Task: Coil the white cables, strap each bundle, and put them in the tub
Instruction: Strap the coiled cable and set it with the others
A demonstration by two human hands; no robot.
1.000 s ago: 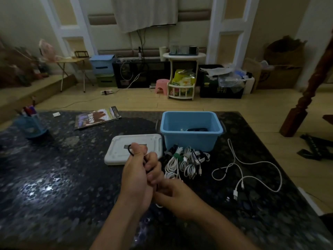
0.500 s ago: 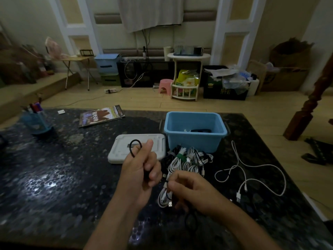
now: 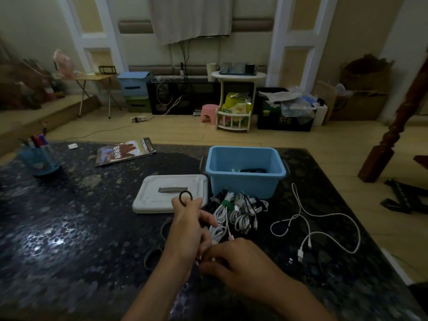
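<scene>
My left hand (image 3: 188, 230) is raised over the dark table and holds a coiled white cable (image 3: 216, 234), with a black loop strap (image 3: 185, 198) sticking up above its thumb. My right hand (image 3: 238, 262) meets it from the right, fingers curled on the lower end of that cable. Behind them lies a heap of coiled white cables (image 3: 240, 209), one bound with a green strap. The blue tub (image 3: 245, 169) stands behind the heap with something dark inside. A loose white cable (image 3: 317, 230) sprawls to the right.
The tub's white lid (image 3: 162, 193) lies flat left of the tub. A magazine (image 3: 125, 151) and a blue pen holder (image 3: 39, 158) sit at the table's far left. A dark cable loop (image 3: 152, 256) lies left of my left wrist. The table's right edge is near the loose cable.
My right hand has moved back in to my left hand and now grips the cable's lower end. The left hand has opened its fingers a little, still holding the coil and black loop.
</scene>
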